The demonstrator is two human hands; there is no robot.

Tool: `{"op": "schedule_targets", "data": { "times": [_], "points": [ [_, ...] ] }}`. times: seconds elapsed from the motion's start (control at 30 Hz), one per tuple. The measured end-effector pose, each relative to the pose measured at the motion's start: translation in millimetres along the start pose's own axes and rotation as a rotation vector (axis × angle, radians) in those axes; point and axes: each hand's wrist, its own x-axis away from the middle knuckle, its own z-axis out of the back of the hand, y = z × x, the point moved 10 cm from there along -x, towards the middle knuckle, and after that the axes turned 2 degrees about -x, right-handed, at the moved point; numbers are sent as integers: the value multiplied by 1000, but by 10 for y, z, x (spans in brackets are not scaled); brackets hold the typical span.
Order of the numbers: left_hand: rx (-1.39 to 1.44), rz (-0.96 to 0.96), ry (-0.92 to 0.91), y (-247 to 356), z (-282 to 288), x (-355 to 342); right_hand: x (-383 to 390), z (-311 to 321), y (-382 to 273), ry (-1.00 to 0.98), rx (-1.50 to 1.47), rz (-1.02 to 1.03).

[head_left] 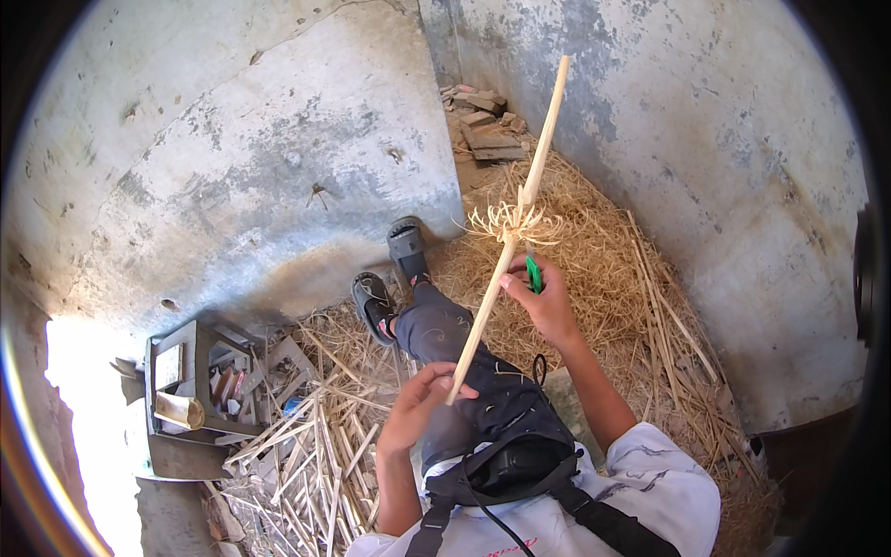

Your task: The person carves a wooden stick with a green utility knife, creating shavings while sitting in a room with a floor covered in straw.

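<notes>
Between the two hands, a long pale bamboo stick (506,246) slants upward — left hand (418,401) clamped on its lower end, right hand (548,302) closed on a green-handled knife (534,275) just below a tuft of curled shavings (510,223). Judged from this, shaving is partway: the length beyond the curls looks unworked — split strips (306,464) lie beside the left hand

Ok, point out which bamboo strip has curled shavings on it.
It is the long bamboo strip held upright between the left hand and right hand. A tuft of curled shavings sits partway up; the loose strips on the ground are bare.
</notes>
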Motion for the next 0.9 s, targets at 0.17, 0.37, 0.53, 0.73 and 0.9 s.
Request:
{"op": "schedule_targets", "data": {
  "times": [0.17,0.37,0.53,0.73,0.9],
  "points": [
    [11,-24,-21,49,-38,4,22,3,-62,-17,-29,-58],
    [69,-7,-37,59,-87,-1,38,-13,-147,-26,-6,-17],
    [51,16,-90,38,-140,-13,61,-42,-156,-47,17,9],
    [113,22,-73,126,-241,-52,83,-129,-164,-58,-34,0],
    [139,24,-31,195,-311,-220,79,-217,-126,-86,-40,40]
  ]
}}
